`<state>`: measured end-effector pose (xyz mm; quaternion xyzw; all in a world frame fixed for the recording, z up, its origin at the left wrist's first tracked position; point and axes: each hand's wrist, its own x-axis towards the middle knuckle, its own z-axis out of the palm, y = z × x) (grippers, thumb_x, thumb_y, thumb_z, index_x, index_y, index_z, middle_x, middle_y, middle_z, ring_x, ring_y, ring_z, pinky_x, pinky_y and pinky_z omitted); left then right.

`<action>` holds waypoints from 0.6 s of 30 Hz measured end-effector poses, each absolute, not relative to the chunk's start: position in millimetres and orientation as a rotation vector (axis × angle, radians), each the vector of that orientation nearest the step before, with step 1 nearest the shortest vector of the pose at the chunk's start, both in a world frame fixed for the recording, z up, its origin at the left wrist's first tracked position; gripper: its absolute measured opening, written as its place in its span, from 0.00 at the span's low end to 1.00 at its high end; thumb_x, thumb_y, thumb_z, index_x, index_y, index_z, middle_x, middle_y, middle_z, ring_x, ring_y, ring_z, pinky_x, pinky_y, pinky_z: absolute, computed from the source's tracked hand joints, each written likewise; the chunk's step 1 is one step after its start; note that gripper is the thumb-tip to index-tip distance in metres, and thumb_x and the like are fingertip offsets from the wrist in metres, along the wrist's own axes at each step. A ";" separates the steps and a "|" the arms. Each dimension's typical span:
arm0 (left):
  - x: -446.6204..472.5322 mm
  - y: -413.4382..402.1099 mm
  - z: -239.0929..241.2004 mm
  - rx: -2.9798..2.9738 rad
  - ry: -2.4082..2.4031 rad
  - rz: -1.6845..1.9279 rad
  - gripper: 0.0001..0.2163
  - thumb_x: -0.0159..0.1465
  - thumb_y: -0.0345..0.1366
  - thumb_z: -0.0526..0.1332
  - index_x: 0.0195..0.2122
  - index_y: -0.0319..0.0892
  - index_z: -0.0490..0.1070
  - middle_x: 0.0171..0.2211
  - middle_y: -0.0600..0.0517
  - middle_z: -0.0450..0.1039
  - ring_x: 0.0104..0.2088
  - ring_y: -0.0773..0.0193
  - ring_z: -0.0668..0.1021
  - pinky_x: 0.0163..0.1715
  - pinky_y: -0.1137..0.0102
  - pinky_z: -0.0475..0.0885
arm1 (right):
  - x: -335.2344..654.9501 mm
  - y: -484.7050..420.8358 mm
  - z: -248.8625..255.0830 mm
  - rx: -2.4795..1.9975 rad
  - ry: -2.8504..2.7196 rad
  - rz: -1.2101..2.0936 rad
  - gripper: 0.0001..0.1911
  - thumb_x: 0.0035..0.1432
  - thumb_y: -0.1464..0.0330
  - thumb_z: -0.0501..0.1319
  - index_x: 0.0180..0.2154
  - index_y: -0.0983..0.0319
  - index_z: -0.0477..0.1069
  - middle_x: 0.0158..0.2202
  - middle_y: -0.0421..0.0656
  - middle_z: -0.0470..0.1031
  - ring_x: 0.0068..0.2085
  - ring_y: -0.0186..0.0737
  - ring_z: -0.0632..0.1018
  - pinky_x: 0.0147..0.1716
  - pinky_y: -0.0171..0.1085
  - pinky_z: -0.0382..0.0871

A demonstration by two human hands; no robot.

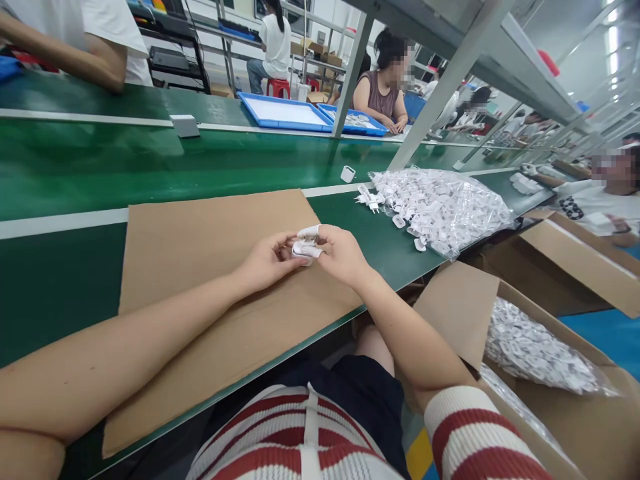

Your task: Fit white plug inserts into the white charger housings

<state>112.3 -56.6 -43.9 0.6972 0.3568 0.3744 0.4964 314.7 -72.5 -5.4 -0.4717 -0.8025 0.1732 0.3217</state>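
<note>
Above a brown cardboard sheet (200, 260), my left hand (264, 265) is closed around a small white plastic charger housing (301, 253). My right hand (344, 257) meets it from the other side, thumb and forefinger pinching at the housing; white covers sit on those fingertips. The fingers hide much of the piece, so its inner details cannot be made out. Right of the hands, a clear plastic bag (450, 210) full of white plug parts lies on the green bench, with several loose plug pieces (370, 198) spilling from its mouth.
A white charger block (348, 174) stands beyond the cardboard, and another white box (185, 125) is farther left. Blue trays (285, 112) rest across the green belt (225, 157). At right, an open carton (460, 300) holds more bagged parts. Several co-workers sit along the line.
</note>
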 end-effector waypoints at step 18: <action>101.3 -44.6 -25.7 2.363 1.317 0.546 0.19 0.67 0.55 0.57 0.32 0.45 0.73 0.30 0.48 0.75 0.32 0.51 0.76 0.31 0.62 0.65 | 296.9 -73.8 4.4 -1.396 -2.193 0.239 0.15 0.58 0.75 0.59 0.46 0.54 0.72 0.46 0.36 0.80 0.50 0.43 0.78 0.44 0.36 0.67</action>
